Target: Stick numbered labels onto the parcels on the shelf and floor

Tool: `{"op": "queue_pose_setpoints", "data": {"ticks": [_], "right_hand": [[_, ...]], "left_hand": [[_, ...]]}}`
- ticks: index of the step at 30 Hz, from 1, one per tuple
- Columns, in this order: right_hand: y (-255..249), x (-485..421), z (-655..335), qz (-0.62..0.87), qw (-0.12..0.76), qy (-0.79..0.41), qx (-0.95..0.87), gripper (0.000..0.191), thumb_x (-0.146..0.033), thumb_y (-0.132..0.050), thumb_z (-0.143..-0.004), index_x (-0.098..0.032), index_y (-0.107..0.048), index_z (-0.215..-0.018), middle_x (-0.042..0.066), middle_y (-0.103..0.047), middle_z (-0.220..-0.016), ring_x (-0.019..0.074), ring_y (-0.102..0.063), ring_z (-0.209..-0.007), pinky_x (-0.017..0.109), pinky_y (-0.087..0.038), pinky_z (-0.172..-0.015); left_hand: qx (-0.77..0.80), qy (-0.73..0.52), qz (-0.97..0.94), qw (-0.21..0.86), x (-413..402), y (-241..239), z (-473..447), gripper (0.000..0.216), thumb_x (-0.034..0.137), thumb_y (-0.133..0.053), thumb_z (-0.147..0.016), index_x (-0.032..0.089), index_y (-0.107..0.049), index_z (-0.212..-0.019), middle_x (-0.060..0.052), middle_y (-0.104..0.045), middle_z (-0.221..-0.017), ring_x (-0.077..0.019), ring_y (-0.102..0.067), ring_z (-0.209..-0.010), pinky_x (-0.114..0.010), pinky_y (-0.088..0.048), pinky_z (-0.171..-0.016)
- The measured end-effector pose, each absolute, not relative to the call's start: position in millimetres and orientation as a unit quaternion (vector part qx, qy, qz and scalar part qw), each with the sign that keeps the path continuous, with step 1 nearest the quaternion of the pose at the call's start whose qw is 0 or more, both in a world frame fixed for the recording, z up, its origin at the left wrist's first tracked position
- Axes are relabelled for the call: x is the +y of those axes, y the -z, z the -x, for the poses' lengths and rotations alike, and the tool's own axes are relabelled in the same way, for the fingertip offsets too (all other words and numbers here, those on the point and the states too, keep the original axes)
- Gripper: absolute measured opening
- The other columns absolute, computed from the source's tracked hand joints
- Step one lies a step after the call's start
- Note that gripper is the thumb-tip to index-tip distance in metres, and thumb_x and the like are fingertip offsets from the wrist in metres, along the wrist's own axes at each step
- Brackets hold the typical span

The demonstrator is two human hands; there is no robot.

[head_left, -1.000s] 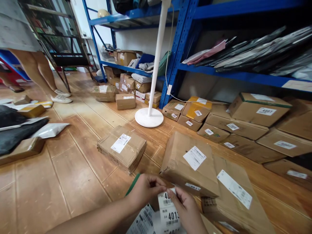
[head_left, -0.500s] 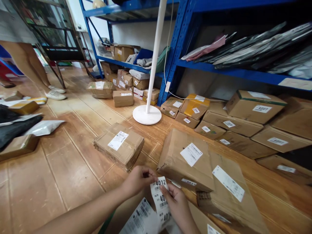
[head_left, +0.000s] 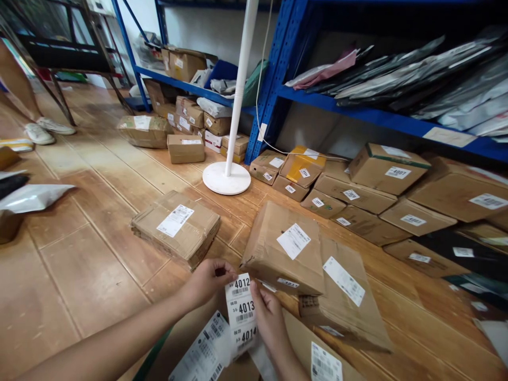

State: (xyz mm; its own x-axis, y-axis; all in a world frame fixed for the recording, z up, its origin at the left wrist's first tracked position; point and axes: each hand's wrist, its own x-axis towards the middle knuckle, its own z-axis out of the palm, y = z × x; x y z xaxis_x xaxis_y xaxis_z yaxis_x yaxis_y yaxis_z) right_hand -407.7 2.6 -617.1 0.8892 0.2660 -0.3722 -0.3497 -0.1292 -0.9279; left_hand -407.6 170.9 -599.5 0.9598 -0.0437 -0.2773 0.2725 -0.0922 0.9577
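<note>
My left hand [head_left: 206, 283] pinches the top left corner of a white strip of barcode stickers [head_left: 241, 312] printed 4012, 4013 and 4014. My right hand [head_left: 268, 320] holds the strip's right edge from the side. The strip hangs just in front of a brown cardboard parcel [head_left: 283, 248] with a white shipping label, which leans on a second flat parcel [head_left: 349, 301]. Under my hands lies another parcel with a larger label sheet [head_left: 200, 357].
A flat parcel [head_left: 177, 227] lies on the wooden floor to the left. A white fan stand [head_left: 227, 177] rises ahead. Blue shelving [head_left: 273, 79] holds boxes and bags, with several labelled boxes [head_left: 387, 169] on the floor beneath. A person's shoes [head_left: 43, 129] are at far left.
The sticker strip has been pulled up further, so that three numbered stickers show. The view has shifted right and down; my hands stay on the strip.
</note>
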Motion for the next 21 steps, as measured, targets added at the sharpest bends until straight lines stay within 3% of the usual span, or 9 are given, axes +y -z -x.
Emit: {"op": "queue_pose_setpoints", "data": {"ticks": [7, 10, 13, 18, 21], "right_hand": [[619.0, 2.6, 407.1, 0.665, 0.704, -0.249, 0.004, 0.043, -0.052, -0.070, -0.064, -0.015, -0.063, -0.085, 0.004, -0.066, -0.071, 0.0163, -0.056, -0.064, 0.029, -0.043, -0.067], [626.4, 0.3, 407.8, 0.691, 0.673, -0.262, 0.013, 0.048, -0.062, -0.067, -0.061, -0.015, -0.056, -0.071, -0.001, -0.056, -0.054, 0.0116, -0.044, -0.049, 0.024, -0.035, -0.051], [632.5, -2.4, 408.1, 0.738, 0.634, -0.232, 0.011, 0.052, -0.068, -0.060, -0.062, -0.019, -0.042, -0.059, -0.006, -0.041, -0.048, 0.0087, -0.032, -0.046, 0.023, -0.025, -0.045], [647.0, -2.6, 409.1, 0.756, 0.626, -0.189, 0.013, 0.049, -0.063, -0.056, -0.070, -0.021, -0.037, -0.054, -0.006, -0.034, -0.052, 0.0106, -0.034, -0.052, 0.023, -0.032, -0.051], [657.2, 0.4, 413.9, 0.715, 0.670, -0.199, 0.014, 0.044, -0.060, -0.067, -0.061, -0.020, -0.049, -0.064, -0.005, -0.047, -0.055, 0.0132, -0.046, -0.056, 0.024, -0.039, -0.054]], "left_hand": [[0.082, 0.115, -0.746, 0.650, 172.6, 606.6, 404.6, 0.029, 0.043, -0.055, -0.067, 0.014, -0.059, -0.068, 0.000, -0.057, -0.063, -0.0127, -0.049, -0.061, -0.025, -0.037, -0.059], [0.082, 0.138, -0.756, 0.635, 173.4, 605.6, 404.9, 0.023, 0.037, -0.062, -0.061, 0.015, -0.058, -0.066, 0.002, -0.056, -0.060, -0.0117, -0.048, -0.059, -0.024, -0.036, -0.056], [0.096, 0.165, -0.763, 0.618, 174.0, 605.9, 405.0, 0.026, 0.032, -0.069, -0.054, 0.014, -0.060, -0.070, 0.003, -0.057, -0.060, -0.0119, -0.050, -0.059, -0.023, -0.036, -0.055], [0.074, 0.219, -0.760, 0.608, 170.4, 609.5, 407.5, 0.029, 0.033, -0.072, -0.053, 0.014, -0.066, -0.074, 0.004, -0.058, -0.056, -0.0115, -0.051, -0.054, -0.021, -0.036, -0.051], [0.059, 0.213, -0.776, 0.591, 167.4, 608.8, 408.5, 0.017, 0.029, -0.067, -0.060, 0.014, -0.066, -0.067, 0.003, -0.059, -0.057, -0.0100, -0.051, -0.053, -0.019, -0.036, -0.050]]}}
